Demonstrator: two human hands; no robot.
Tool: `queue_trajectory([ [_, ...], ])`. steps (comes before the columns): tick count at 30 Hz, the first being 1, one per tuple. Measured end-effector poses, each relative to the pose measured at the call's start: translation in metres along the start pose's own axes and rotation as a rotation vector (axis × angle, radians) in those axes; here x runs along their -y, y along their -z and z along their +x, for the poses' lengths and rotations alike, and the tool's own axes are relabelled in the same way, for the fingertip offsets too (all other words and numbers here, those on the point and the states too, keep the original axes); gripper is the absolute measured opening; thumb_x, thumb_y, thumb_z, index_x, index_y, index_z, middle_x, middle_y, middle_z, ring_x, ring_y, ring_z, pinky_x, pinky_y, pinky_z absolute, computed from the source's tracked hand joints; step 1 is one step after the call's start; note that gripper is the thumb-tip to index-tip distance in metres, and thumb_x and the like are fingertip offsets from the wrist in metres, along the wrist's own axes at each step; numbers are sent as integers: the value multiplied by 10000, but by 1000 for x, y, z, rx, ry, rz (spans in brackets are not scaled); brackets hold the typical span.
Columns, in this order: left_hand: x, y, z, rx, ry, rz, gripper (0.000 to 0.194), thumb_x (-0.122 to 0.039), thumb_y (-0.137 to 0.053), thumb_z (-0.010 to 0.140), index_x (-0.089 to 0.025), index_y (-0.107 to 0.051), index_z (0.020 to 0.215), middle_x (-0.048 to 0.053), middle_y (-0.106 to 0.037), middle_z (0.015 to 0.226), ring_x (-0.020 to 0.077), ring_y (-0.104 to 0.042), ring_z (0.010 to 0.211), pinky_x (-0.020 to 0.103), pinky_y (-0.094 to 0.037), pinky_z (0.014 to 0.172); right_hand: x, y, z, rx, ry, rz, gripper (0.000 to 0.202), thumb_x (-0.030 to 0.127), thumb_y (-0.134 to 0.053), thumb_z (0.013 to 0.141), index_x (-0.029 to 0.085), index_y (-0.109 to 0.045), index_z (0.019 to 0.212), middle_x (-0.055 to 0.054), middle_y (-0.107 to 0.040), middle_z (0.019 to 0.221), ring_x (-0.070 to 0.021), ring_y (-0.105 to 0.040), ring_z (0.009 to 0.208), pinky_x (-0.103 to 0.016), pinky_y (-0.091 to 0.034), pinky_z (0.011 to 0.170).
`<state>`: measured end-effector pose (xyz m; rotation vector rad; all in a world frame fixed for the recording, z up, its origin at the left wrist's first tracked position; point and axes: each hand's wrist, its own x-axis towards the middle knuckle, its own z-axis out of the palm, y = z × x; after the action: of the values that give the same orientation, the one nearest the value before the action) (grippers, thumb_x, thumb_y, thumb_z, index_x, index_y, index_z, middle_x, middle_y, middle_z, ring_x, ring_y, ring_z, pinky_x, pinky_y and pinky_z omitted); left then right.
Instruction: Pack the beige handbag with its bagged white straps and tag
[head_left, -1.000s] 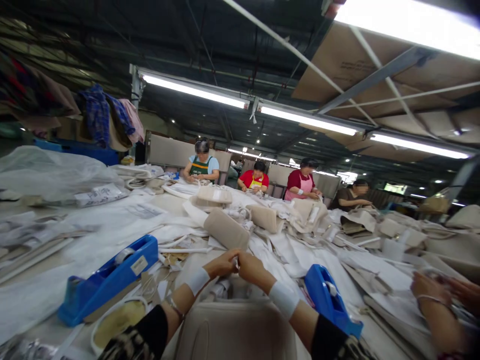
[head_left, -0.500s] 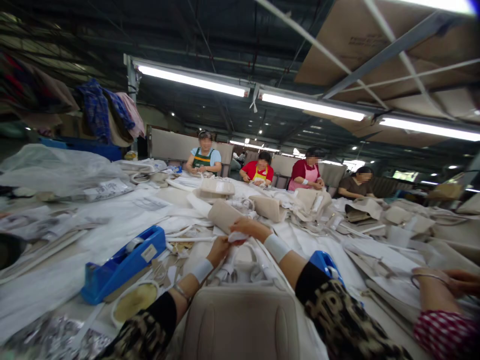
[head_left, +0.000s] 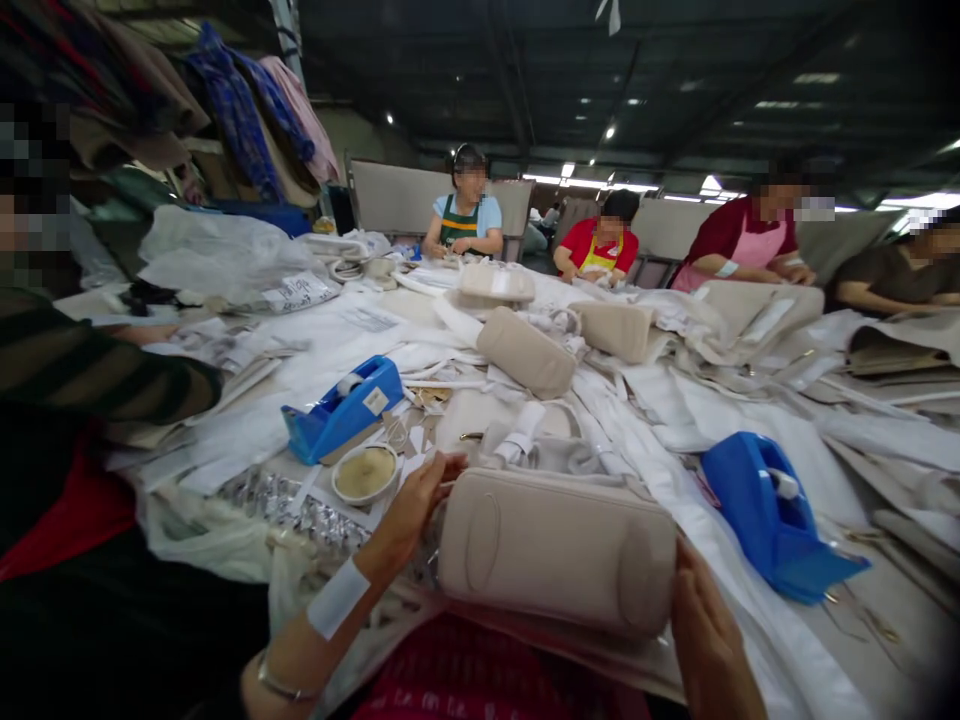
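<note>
A beige bag lies on its side at the table's near edge, its base facing me and its white-wrapped straps pointing away. My left hand touches the bag's left end, fingers extended. Against the right end rests my right hand, its fingers stretched along the side. The two hands hold the bag between them. Left of the bag stands a round dish of yellowish material, with a blue tape dispenser behind it.
Another blue tape dispenser stands at the right. More beige bags and white wrapping cover the table beyond. A person in striped sleeves reaches in from the left. Several people work across the table.
Both hands have left the wrapped straps and moved to the bag's two ends. The view has tilted down and turned left, and a person at the left has come into sight.
</note>
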<state>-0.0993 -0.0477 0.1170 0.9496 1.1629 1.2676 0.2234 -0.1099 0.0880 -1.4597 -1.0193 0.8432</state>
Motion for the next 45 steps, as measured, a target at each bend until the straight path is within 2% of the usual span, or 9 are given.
queue_trajectory([
  [3,4,-16,-8,-4,62,-18,618,-666,-506,857,-152,-674,1156,93,-716,1078,258,-653,1008,339,-503,892,-11,-16,-8,1,-23,26,720,600,-574,849,235,-409,1447,-73,-438,1486,-318,-376,1371,-471,-261,1162],
  [8,-2,-36,13,20,106,-152,662,-706,-501,835,-127,-667,1110,73,-733,891,223,-674,802,305,-526,749,-4,-20,12,-8,5,39,639,589,-516,893,229,-454,1418,-58,-455,1475,-282,-357,1386,-429,-271,1168],
  [11,-4,-34,13,21,63,-149,659,-694,-494,851,-142,-624,1189,70,-723,906,218,-665,778,302,-527,712,2,-13,26,-23,46,36,579,593,-478,910,229,-522,1358,-61,-509,1428,-285,-402,1356,-443,-289,1158],
  [15,-6,-27,2,98,-80,-50,613,-616,-575,840,-184,-574,1276,82,-683,1124,257,-644,977,300,-525,799,17,-8,44,64,130,86,549,552,-594,860,263,-537,1324,-49,-526,1413,-274,-425,1341,-460,-260,1162],
  [20,-9,-25,2,112,-92,83,658,-512,-731,727,-193,-556,1275,87,-651,1197,260,-640,944,264,-521,723,28,-13,70,165,-19,232,521,586,-603,847,231,-606,1228,-77,-594,1333,-293,-501,1271,-439,-397,1063],
  [25,-2,-23,5,125,-88,88,610,-489,-706,758,-209,-532,1272,52,-672,1023,231,-626,862,249,-510,678,35,-16,84,184,-125,342,568,656,-574,826,163,-645,1100,-119,-673,1156,-296,-604,1113,-390,-505,882],
  [31,7,-21,1,87,-73,36,582,-467,-725,744,-218,-518,1228,14,-650,908,198,-609,771,231,-491,630,38,-19,77,188,-18,161,433,598,-613,801,226,-605,1022,-35,-661,998,-242,-606,908,-310,-484,720],
  [40,1,-26,-7,127,-86,-73,610,-453,-753,679,-191,-509,1173,20,-639,929,191,-592,809,237,-484,676,45,-14,70,212,74,-144,335,548,-528,839,221,-584,878,9,-594,820,-200,-527,812,-279,-390,699],
  [45,-3,-22,-5,148,-89,37,533,-502,-712,714,-194,-511,1099,7,-653,848,204,-598,780,254,-487,678,77,-23,81,158,440,-493,178,383,-510,823,215,-549,779,-25,-571,835,-230,-545,852,-331,-410,780],
])
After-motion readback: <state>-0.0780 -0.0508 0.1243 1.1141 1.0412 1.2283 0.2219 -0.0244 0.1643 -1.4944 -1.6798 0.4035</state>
